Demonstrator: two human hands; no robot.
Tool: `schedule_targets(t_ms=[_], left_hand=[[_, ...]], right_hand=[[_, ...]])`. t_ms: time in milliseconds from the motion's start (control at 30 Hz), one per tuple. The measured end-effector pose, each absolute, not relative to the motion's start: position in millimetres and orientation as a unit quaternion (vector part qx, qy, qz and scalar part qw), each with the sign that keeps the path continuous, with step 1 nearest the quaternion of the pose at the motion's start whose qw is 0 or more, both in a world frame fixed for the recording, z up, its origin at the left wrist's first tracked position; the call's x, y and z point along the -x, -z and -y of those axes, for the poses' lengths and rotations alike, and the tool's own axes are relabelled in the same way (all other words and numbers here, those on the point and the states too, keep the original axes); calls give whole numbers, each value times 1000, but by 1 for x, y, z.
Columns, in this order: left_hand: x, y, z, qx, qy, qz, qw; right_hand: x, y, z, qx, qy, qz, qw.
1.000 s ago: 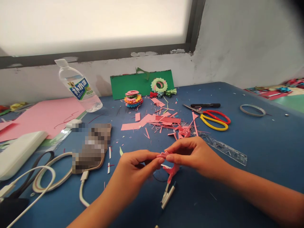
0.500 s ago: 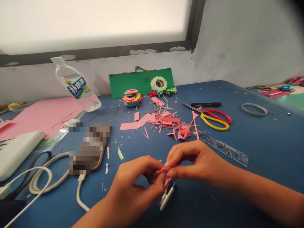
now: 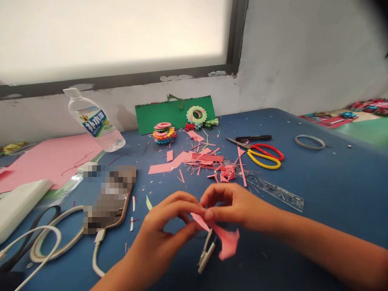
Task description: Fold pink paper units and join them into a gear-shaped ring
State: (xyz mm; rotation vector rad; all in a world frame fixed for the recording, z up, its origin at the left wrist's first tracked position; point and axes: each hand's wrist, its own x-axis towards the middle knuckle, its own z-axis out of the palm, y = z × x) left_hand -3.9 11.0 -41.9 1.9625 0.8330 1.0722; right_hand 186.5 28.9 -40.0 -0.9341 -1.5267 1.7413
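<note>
Standing right by the blue bench [image 3: 333, 186] here. Both hands meet in the middle over a pink paper piece [image 3: 226, 240]. The left hand [image 3: 165, 230] and the right hand [image 3: 233, 204] each have thumb and forefinger pressed together on the top end of the paper, so the fingers [image 3: 194, 208] of both hands are pinching it at nearly the same spot, tips almost touching. The rest of the pink piece hangs down and off to the right below the fingers, a bit crumpled.

Directly under the fingers, lying on the bench, there's a small white pen-like thing [image 3: 206, 252], I think with a cap, but it's blurry so hard to say for sure.

Just beyond the fingers is a mess of pink paper scraps [image 3: 194, 157], and past the right hand's knuckles a clear ruler [image 3: 275, 190]. Further out from there sit scissors with red and yellow handles [image 3: 263, 153], a black marker [image 3: 253, 138] just behind them, and a tape ring [image 3: 309, 141] well off to the right. Far beyond the fingers, against the wall, a green card [image 3: 163, 115] stands with a stack of colourful paper flowers [image 3: 163, 132] in front of it. Out left of the left hand: a water bottle [image 3: 93, 121] leaning over, a pink sheet [image 3: 45, 161] and white cables [image 3: 45, 242].
</note>
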Motion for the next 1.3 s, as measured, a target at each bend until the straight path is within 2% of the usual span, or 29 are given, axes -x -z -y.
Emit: schedule_targets(t_ms=[133,233,367,700,1067,1200,1300], left_hand=[[7,40,-15,-680,-404,-436,429],[6,40,-20,-643,-369,-478,470],[4,41,-21,-640,-346,-488,482],[1,36,-20,-624,-353,-470,515],[2,33,-17,-628,-344,-464,521],[4,35,-18,-635,-341,-476,503],[4,37,-18,-644,-336,-479,493]], right_hand=[[-208,27,-43,479,-292,736,380],[-217,27,-50,487,-159,799,316],[-214,42,-60,472,-45,844,249],[-212,61,-72,433,-78,873,210],[-211,48,-65,402,-73,862,301],[-211,38,-56,389,-143,826,382],[-207,37,-52,392,-285,766,422]])
